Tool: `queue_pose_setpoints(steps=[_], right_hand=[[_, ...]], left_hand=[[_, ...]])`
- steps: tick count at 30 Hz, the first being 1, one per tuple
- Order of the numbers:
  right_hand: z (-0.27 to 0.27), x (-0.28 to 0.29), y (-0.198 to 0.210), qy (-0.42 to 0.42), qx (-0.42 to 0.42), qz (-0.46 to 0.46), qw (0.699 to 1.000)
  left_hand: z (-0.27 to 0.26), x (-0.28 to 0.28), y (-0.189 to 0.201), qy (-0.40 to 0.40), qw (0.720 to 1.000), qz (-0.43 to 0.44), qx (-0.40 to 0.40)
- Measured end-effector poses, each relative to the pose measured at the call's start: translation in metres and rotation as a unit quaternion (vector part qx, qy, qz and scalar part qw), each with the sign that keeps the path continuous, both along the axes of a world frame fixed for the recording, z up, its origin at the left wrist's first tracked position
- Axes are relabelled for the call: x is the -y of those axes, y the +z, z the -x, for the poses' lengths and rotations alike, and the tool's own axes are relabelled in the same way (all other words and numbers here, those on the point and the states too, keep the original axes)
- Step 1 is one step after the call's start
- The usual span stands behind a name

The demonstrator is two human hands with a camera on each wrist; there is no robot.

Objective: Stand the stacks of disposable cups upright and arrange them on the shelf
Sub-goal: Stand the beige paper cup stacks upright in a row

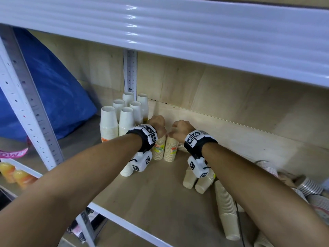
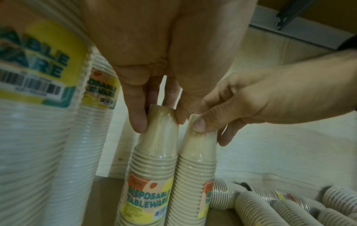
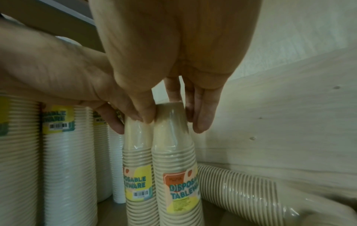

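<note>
Two wrapped stacks of beige disposable cups stand upright side by side on the wooden shelf [image 1: 160, 193], near the back wall. My left hand [image 1: 157, 125] grips the top of the left beige stack [image 1: 159, 151]; in the left wrist view its fingers [image 2: 138, 120] and thumb pinch the top cup of the left stack [image 2: 152, 160]. My right hand [image 1: 179, 129] grips the top of the right beige stack [image 1: 171, 150]; the right wrist view shows this stack [image 3: 173, 149] held between thumb and fingers [image 3: 201, 125]. The two stacks touch.
Several upright white cup stacks [image 1: 124, 118] stand at the back left. More beige stacks lie on their sides [image 1: 227, 211] [image 1: 195, 179] below my right arm, with striped stacks [image 1: 309, 186] at the far right. An upper shelf [image 1: 178, 32] hangs overhead. A blue bag [image 1: 53, 90] sits left.
</note>
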State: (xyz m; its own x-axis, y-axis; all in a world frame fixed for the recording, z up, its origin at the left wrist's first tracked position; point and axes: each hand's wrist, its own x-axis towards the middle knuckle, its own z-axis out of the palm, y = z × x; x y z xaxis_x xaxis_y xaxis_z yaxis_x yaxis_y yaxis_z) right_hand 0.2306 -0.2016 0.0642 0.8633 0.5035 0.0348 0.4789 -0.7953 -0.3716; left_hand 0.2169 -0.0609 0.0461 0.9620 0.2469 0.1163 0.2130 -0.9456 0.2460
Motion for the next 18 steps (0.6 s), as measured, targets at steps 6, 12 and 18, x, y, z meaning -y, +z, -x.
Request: queue_pose_setpoints(steps=[6, 12, 18], right_hand=[[-0.0027, 0.0006, -0.0025, 0.026, -0.004, 0.002, 1.0], [-0.0012, -0.002, -0.0027, 0.002, -0.004, -0.01, 1.0], [0.0, 0.003, -0.0035, 0.045, -0.003, 0.004, 0.999]], left_hand=[[-0.0029, 0.0012, -0.0007, 0.004, 1.0, -0.011, -0.011], [-0.0056, -0.0013, -0.004, 0.004, 1.0, 0.0, -0.009], [-0.0053, -0.0025, -0.0061, 0.001, 1.0, -0.004, -0.004]])
